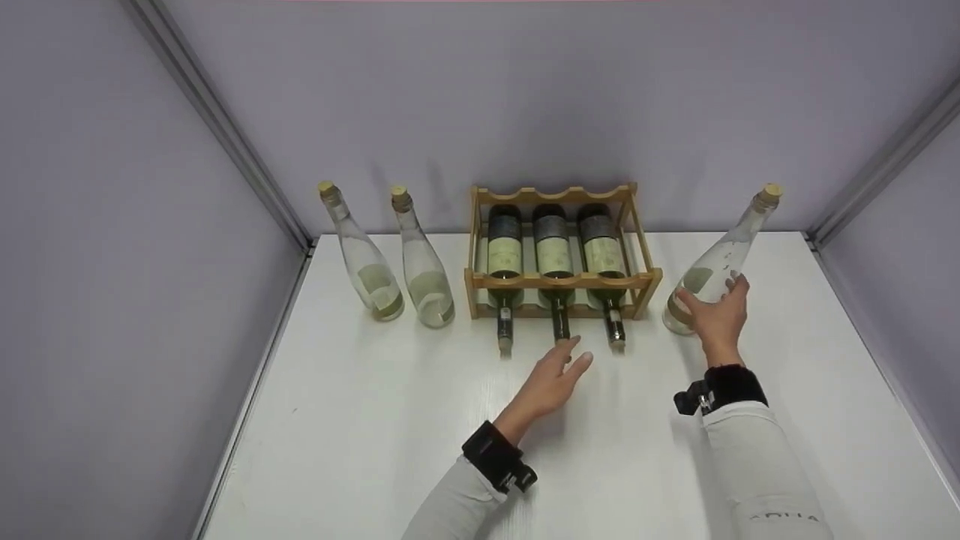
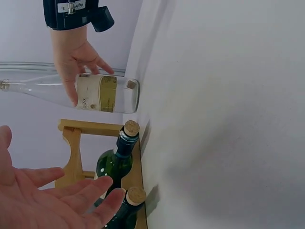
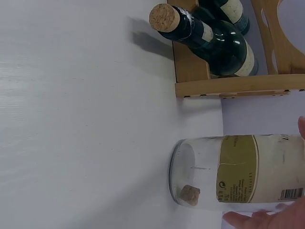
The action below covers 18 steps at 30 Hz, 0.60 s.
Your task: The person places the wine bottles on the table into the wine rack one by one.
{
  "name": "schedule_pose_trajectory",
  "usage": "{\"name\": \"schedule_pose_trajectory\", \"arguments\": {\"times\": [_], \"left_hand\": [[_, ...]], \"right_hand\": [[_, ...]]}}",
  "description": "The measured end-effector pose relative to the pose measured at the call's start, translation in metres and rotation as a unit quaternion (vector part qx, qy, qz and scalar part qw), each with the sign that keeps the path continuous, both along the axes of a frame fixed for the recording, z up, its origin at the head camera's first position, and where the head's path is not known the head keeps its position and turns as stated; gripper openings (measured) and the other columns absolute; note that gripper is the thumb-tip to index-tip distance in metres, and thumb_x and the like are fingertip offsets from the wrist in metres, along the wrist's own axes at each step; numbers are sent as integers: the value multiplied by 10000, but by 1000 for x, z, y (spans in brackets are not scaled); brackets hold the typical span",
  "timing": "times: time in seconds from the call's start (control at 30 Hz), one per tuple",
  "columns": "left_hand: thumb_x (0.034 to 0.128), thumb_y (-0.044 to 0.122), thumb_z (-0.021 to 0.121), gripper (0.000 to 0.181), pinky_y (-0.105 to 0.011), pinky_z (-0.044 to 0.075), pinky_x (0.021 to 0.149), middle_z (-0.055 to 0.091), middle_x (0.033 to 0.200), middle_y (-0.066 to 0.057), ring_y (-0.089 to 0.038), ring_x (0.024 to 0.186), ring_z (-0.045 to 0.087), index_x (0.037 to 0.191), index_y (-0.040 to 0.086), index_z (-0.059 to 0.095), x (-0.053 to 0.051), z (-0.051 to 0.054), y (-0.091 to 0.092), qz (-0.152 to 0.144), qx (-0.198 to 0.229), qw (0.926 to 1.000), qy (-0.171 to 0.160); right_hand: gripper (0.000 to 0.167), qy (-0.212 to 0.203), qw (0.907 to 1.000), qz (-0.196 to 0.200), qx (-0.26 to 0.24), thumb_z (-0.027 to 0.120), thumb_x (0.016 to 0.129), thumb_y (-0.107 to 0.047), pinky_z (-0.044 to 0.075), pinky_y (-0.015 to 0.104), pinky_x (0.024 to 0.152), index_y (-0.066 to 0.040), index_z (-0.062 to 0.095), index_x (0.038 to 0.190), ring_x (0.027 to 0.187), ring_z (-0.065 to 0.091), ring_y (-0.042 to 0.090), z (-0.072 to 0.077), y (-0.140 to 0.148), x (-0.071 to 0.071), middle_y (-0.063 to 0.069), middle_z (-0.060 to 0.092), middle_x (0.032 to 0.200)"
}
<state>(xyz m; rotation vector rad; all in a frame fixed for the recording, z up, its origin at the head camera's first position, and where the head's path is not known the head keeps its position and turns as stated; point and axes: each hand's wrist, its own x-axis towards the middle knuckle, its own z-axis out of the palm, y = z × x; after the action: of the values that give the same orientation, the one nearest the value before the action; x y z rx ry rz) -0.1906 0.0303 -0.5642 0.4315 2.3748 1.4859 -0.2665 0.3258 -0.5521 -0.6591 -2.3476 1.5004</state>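
Observation:
At the right of the head view a clear glass bottle with a cork stopper stands on the white table. My right hand holds it around the label, thumb on one side and fingers on the other. In the right wrist view a loose cork piece shows inside the bottle's base. My left hand is spread with nothing in it, close in front of the wooden wine rack. Three dark green wine bottles lie in the rack's lower level, corked necks toward me.
Two more corked clear bottles, an outer one and an inner one, stand left of the rack. Pale walls enclose the white table at the back and sides.

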Motion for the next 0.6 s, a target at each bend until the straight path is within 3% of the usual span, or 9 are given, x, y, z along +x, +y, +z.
{"name": "schedule_pose_trajectory", "arguments": {"times": [0.23,0.37,0.6], "left_hand": [[1056,475,347,593,-407,371,1069,434,1493,-107,-247,1304,482,1511,97,376,-3,11,1,-125,459,9989,-6],[1049,492,357,585,-365,429,1016,502,1432,-92,-218,1275,505,1504,127,397,-6,14,0,-69,980,9946,-347],[1055,464,371,600,-333,501,908,476,1444,-131,-227,1201,569,1502,63,379,-10,17,-4,2,1737,9819,-755]], "right_hand": [[944,26,9998,-212,-13,816,803,-312,368,424,1070,-76,226,1502,1357,388,311,-2,5,-2,111,353,1511],[908,174,9992,-359,35,834,781,-294,387,419,1049,-63,282,1464,1326,417,301,-3,2,0,100,394,1461],[822,893,9950,-374,257,876,724,-164,363,449,1051,-39,387,1373,1300,432,315,-9,-4,9,146,446,1390]]}}
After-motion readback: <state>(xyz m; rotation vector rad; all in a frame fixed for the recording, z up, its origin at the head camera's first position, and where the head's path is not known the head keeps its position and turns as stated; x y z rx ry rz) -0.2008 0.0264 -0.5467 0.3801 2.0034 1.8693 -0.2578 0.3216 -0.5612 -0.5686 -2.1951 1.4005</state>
